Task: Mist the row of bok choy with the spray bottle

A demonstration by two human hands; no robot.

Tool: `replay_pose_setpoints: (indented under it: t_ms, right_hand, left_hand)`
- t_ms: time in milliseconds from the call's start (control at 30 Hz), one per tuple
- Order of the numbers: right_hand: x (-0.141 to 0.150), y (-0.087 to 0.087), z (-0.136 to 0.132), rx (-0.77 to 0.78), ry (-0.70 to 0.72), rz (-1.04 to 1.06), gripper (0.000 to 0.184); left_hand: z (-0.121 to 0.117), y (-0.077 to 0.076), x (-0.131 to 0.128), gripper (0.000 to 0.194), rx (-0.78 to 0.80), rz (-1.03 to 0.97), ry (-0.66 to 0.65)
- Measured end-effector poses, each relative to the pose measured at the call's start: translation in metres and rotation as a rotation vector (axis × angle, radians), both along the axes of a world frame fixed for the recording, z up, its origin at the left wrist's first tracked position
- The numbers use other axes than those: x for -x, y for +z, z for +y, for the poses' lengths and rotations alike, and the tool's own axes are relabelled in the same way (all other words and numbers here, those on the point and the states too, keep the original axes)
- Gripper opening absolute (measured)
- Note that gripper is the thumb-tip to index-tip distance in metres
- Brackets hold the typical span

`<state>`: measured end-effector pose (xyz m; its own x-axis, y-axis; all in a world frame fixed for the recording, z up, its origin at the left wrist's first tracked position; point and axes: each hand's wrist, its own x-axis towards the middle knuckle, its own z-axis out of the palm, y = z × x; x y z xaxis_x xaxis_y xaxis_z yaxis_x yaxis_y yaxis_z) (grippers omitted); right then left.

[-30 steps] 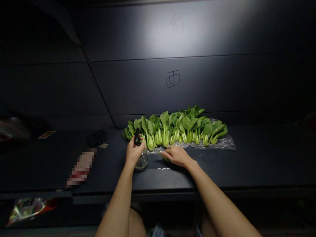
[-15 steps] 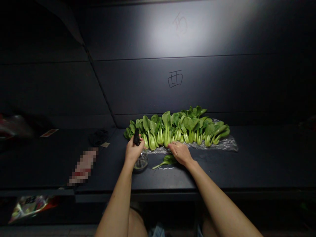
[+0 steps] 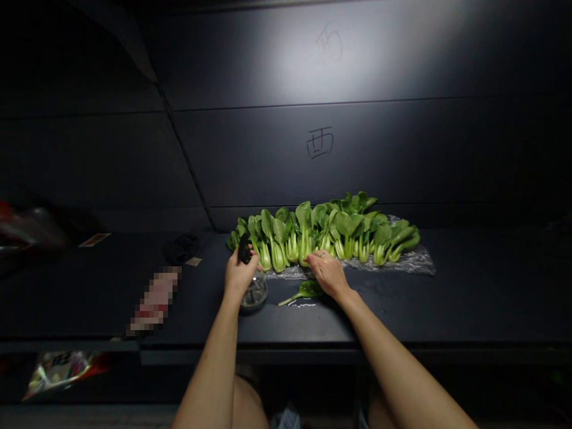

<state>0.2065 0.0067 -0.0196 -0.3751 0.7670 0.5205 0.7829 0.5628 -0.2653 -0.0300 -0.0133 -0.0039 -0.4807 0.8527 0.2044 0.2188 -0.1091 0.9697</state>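
Observation:
A row of green bok choy [image 3: 279, 253] lies across crumpled clear plastic film [image 3: 411, 261], leaves toward the back panel and pale bases toward me. My left hand [image 3: 240, 271] is closed around the black-headed top of a clear spray bottle [image 3: 254, 293], left of centre in front of the row. Whether the bottle's base touches the surface I cannot tell. With its fingers curled, my right hand [image 3: 328, 273] is at the base of a bok choy mid-row; its fingertips are partly hidden. Just left of and below that hand lies a loose green leaf [image 3: 308, 289] with a pale stem.
Behind the row rises a dark panel [image 3: 259, 149] with handwritten marks. On the dark shelf [image 3: 482, 286], to the left, lie a pixelated item [image 3: 156, 298], a dark crumpled cloth [image 3: 182, 247] and a small card [image 3: 95, 240]. A shiny package [image 3: 62, 369] sits below the shelf edge.
The whole view has shifted slightly. My right hand's fingers have moved a little up at the bok choy bases. My left hand keeps its grip on the spray bottle.

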Motion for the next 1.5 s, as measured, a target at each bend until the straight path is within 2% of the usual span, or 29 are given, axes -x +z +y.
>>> replay_pose_setpoints:
  t_ms: [200,367,567,733,933,1233,1500]
  right_hand:
    - [0.003,0.001,0.001,-0.020,0.006,0.091,0.058]
    - [0.001,0.003,0.003,-0.055,-0.009,0.163,0.051]
    - [0.001,-0.004,0.011,-0.070,-0.032,0.246,0.049]
    - [0.006,-0.009,0.016,-0.057,0.020,0.244,0.050]
    - [0.018,-0.006,0.012,-0.059,0.105,0.186,0.049]
    - [0.025,-0.011,0.011,-0.020,0.100,0.176,0.052]
    - [0.023,-0.011,0.009,-0.008,0.093,0.181,0.053]
  left_hand:
    - [-0.003,0.001,0.003,0.028,0.036,0.054,0.042]
    - [-0.006,0.006,0.002,0.031,0.043,0.012,0.051]
    - [-0.006,0.000,0.009,0.030,0.003,-0.030,0.067]
    - [-0.007,-0.003,0.014,0.030,0.037,-0.002,0.088]
    - [-0.011,0.002,0.017,0.034,0.045,-0.050,0.102]
    - [-0.016,0.003,0.024,0.029,0.067,-0.019,0.166]
    - [-0.018,0.005,0.025,0.030,0.080,-0.011,0.130]
